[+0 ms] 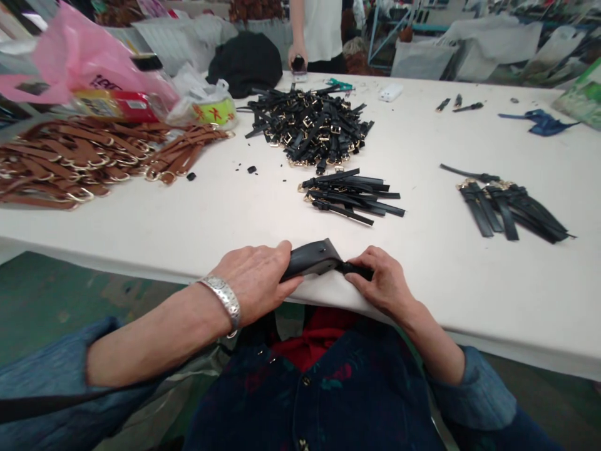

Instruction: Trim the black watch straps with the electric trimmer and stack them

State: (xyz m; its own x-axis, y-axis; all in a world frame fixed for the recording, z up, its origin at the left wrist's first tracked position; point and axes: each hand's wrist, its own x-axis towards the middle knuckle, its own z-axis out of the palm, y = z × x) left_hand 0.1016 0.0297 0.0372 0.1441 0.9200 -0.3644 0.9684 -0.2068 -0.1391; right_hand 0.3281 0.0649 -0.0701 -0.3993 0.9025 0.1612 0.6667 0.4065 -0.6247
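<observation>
My left hand (256, 275), with a silver bracelet at the wrist, is wrapped round a black handheld tool (312, 255) with a broad, angled head; its exact kind I cannot make out. My right hand (380, 279) is closed in a pinch on a short black strap (357, 270). The strap's left end meets the tool's head, just above the table's near edge. Beyond my hands lies a small bunch of black straps with gold buckles (352, 195). Behind it rises a large heap of black buckled straps (312, 122).
Another bunch of black straps (514, 207) lies at the right of the white table (422, 150). Brown straps (70, 156) and a pink plastic bag (89, 50) fill the left. A black cap (245, 62) sits at the back. Across the table stands a person (323, 28).
</observation>
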